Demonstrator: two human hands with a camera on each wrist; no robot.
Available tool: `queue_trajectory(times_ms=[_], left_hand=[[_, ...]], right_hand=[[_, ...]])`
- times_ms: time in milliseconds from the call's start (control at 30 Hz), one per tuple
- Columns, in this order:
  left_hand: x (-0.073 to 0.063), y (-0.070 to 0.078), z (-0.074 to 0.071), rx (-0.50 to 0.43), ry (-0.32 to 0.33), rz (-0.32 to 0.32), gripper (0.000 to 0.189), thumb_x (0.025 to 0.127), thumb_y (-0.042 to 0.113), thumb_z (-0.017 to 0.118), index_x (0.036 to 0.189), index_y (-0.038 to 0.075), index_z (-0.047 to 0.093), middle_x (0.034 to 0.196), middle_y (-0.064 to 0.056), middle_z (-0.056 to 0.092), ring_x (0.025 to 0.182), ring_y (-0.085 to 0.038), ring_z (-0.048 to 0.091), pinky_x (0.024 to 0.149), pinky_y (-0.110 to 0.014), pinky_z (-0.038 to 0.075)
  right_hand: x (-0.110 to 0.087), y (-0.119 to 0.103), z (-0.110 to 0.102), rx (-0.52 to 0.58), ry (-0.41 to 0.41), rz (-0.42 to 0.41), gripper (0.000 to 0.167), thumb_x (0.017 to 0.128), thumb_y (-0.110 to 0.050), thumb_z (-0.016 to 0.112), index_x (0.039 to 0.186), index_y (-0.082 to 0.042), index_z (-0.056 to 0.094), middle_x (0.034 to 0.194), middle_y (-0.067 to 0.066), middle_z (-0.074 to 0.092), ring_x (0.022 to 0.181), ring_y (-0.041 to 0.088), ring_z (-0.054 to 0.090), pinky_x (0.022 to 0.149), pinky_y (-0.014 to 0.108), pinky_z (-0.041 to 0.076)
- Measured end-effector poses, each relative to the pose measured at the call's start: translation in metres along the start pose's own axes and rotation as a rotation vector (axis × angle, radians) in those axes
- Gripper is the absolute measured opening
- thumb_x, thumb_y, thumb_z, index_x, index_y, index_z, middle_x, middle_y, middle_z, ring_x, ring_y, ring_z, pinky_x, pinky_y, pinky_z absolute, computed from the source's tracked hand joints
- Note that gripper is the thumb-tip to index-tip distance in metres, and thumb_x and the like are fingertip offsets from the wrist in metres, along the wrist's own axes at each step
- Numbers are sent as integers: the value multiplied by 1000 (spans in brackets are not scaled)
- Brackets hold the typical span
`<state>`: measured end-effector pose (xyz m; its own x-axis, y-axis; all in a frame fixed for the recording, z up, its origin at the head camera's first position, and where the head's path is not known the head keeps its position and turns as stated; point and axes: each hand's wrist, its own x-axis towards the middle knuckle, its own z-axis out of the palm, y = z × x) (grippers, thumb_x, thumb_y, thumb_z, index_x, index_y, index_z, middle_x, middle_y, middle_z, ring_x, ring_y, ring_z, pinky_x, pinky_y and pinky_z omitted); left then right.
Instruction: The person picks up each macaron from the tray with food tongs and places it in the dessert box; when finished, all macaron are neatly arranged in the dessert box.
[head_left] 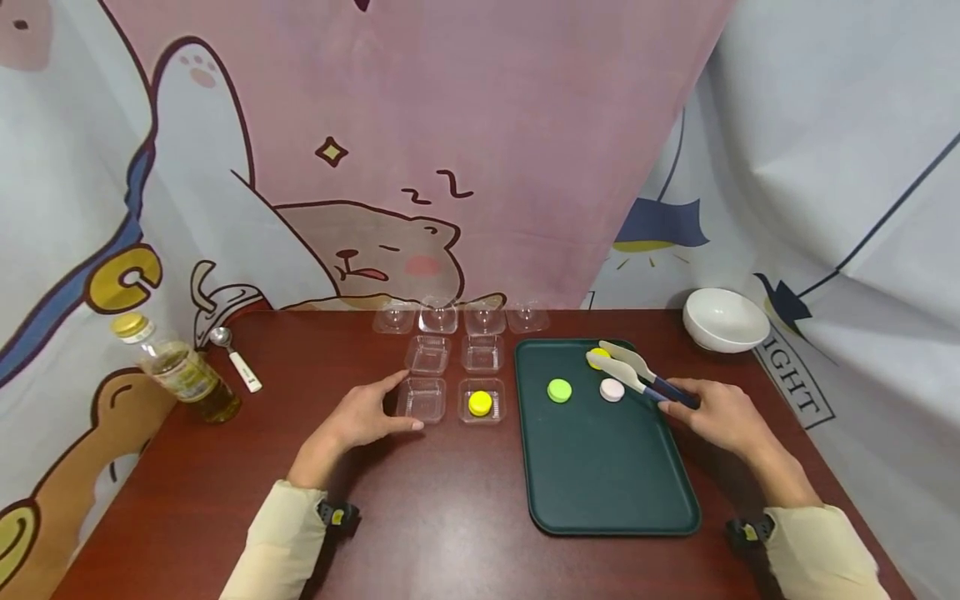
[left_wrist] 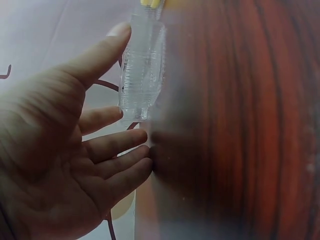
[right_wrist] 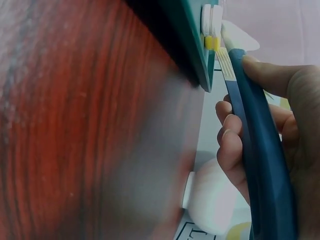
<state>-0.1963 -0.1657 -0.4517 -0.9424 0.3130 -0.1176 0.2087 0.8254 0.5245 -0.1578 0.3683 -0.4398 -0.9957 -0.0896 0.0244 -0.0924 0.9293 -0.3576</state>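
Observation:
My right hand (head_left: 723,412) grips a pair of tongs (right_wrist: 262,145) with dark blue handles and cream tips. The tips reach over the dark green tray (head_left: 607,492), at a yellow macaron (head_left: 597,358) they partly cover. A pale pink macaron (head_left: 612,390) lies beside them, and a green macaron (head_left: 559,391) further left. My left hand (head_left: 363,412) rests at a clear plastic box (head_left: 422,401), thumb (left_wrist: 120,32) and index fingertip at its edges, the other fingers loosely extended. To its right, another clear box (head_left: 495,417) holds a yellow macaron (head_left: 480,403).
Two more clear boxes (head_left: 429,356) stand behind, with several clear lids (head_left: 438,317) in a row along the back edge. A white bowl (head_left: 725,320) is at the back right. Far left are an oil bottle (head_left: 183,375) and a measuring spoon (head_left: 238,362).

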Motion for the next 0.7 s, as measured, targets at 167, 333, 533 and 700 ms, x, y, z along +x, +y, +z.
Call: queue_trajectory(times_ms=[167, 333, 533, 700], left_hand=[[0, 2, -1, 2, -13, -3, 98, 78, 53, 84, 156, 10, 40, 149, -22, 53, 136, -40, 53, 109, -55, 46], [1, 1, 1, 11, 1, -7, 98, 78, 53, 84, 156, 12, 41, 148, -21, 55, 135, -38, 54, 109, -54, 47], [2, 2, 1, 14, 12, -8, 96, 78, 52, 84, 155, 12, 43, 146, -21, 57, 134, -38, 56, 108, -54, 47], [2, 3, 1, 12, 25, -20, 93, 78, 50, 85, 153, 11, 45, 143, -22, 59, 131, -38, 58, 106, -53, 48]], right_hand=[[0, 1, 0, -8, -6, -1, 54, 93, -38, 71, 130, 1, 66, 95, 10, 73, 73, 18, 55, 62, 32, 43], [0, 2, 2, -6, -2, -3, 53, 93, -35, 71, 130, 1, 65, 91, 9, 71, 73, 18, 54, 61, 31, 40], [0, 1, 3, -5, -2, -8, 53, 94, -36, 70, 131, 3, 65, 88, 7, 69, 71, 17, 52, 61, 31, 39], [-1, 1, 3, 0, -9, -10, 53, 96, -34, 68, 132, 4, 63, 72, 0, 55, 67, 16, 49, 59, 31, 35]])
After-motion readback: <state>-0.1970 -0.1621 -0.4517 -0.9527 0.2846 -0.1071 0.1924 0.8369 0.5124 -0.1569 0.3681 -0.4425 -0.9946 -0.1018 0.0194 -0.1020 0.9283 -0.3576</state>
